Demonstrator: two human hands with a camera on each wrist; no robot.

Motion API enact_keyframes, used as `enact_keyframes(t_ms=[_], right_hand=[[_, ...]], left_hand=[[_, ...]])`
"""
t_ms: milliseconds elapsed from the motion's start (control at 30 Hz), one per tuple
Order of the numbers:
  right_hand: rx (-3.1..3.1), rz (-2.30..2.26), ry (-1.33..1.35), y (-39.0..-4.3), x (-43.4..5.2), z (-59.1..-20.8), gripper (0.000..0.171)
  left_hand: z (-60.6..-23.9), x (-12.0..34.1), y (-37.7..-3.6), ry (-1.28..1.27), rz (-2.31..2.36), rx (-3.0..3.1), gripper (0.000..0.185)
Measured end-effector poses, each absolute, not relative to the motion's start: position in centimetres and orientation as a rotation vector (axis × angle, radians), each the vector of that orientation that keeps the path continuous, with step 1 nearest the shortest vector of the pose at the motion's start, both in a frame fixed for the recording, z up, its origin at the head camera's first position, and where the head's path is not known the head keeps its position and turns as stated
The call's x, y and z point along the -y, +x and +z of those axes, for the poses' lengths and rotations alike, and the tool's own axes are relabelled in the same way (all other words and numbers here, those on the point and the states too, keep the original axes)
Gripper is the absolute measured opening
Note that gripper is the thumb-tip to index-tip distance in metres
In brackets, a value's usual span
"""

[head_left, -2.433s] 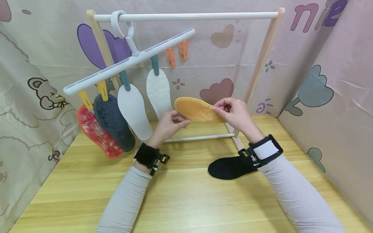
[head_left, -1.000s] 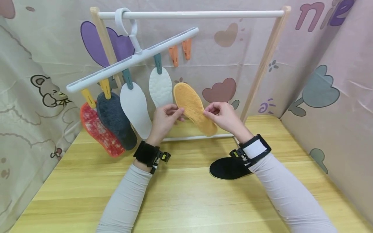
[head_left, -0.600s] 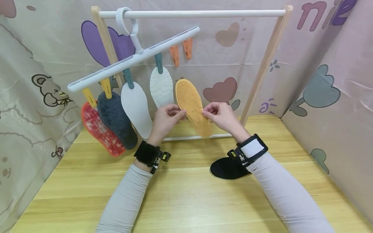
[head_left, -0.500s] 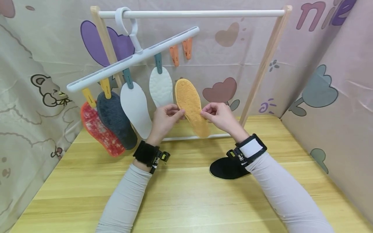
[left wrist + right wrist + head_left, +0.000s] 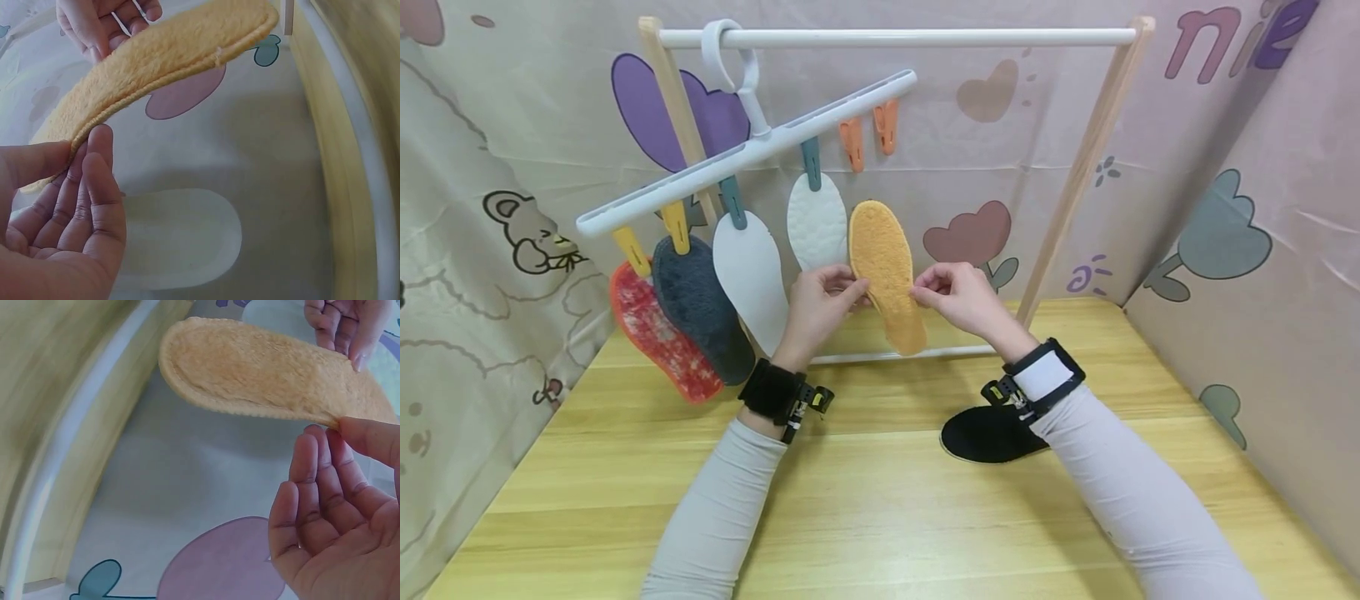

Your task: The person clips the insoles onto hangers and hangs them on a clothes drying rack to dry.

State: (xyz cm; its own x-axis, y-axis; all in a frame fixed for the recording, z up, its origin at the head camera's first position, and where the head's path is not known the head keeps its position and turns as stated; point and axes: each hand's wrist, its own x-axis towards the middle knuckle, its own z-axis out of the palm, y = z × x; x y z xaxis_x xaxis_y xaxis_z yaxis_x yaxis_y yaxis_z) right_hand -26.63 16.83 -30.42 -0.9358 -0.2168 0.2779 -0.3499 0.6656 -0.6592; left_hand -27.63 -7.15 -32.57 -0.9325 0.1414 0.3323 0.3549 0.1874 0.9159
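Note:
An orange fuzzy insole [image 5: 882,267] [image 5: 162,59] [image 5: 262,372] stands almost upright in the air, one rounded end up. My left hand [image 5: 857,287] [image 5: 75,150] pinches its left edge between thumb and fingers. My right hand [image 5: 921,292] [image 5: 334,428] pinches its right edge. The insole's top lies below two free orange clips [image 5: 852,143] on a tilted white clip hanger [image 5: 745,150]. The hanger hooks over the white top bar [image 5: 895,37] of a wooden rack.
On the hanger's other clips hang a red insole [image 5: 655,333], a dark grey one [image 5: 700,308] and two white ones [image 5: 748,279]. A black insole [image 5: 985,433] lies on the wooden table [image 5: 865,500] under my right wrist. Patterned curtains close in the sides and back.
Both hands have turned the orange insole from lying flat to nearly upright and shifted it a little left, closer under the orange clips.

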Motion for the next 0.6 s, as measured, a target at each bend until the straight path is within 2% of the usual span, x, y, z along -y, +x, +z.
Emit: enact_keyframes(t_ms=[200,600], right_hand=[[2.684,1.113,0.487,-27.1,-16.6,-29.1,0.019],[2.645,1.111,0.490,-28.9,-14.8,-23.8,0.033]], left_hand=[[-32.2,7.4,-27.7,-0.496,-1.797,2.285,0.014],[-31.6,8.1,-28.3,-0.554,-1.741,2.267,0.013]])
